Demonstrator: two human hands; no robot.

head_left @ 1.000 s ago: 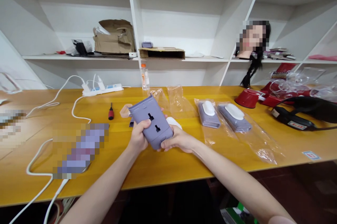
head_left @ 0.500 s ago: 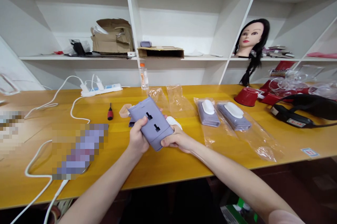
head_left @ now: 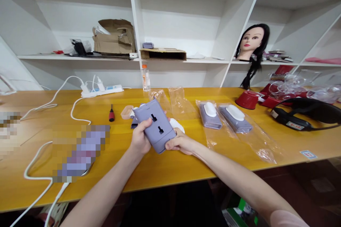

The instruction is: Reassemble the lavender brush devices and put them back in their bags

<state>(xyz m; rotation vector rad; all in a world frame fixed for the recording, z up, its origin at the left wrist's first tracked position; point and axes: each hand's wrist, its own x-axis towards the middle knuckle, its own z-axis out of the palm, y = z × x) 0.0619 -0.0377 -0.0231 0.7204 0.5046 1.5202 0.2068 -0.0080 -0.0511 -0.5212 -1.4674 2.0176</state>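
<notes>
Above the table a purple-grey plastic case [head_left: 160,141] with two black keyhole-like slots is held tilted between both hands. My left hand [head_left: 140,139] is closed on its left edge, thumb on the slotted face beside the slots. At the lower right corner my right hand [head_left: 182,142] grips the same case, thumb in front and fingers hidden behind. A white rounded piece [head_left: 178,124] shows just behind my right hand. Partly hidden behind the case, another purple piece [head_left: 134,124] lies on the table, near a small translucent peach-coloured container [head_left: 127,112].
Two bagged purple cases with white oval tops [head_left: 210,109] lie to the right. A red-handled screwdriver [head_left: 111,114], a power strip [head_left: 102,91] with white cables and a blurred-out flat object [head_left: 84,152] are left. Red cup [head_left: 247,99] and black headgear [head_left: 295,122] stand far right.
The case has shifted very slightly to the right and turned a little more upright in both hands. The view has moved slightly; both grips stay the same.
</notes>
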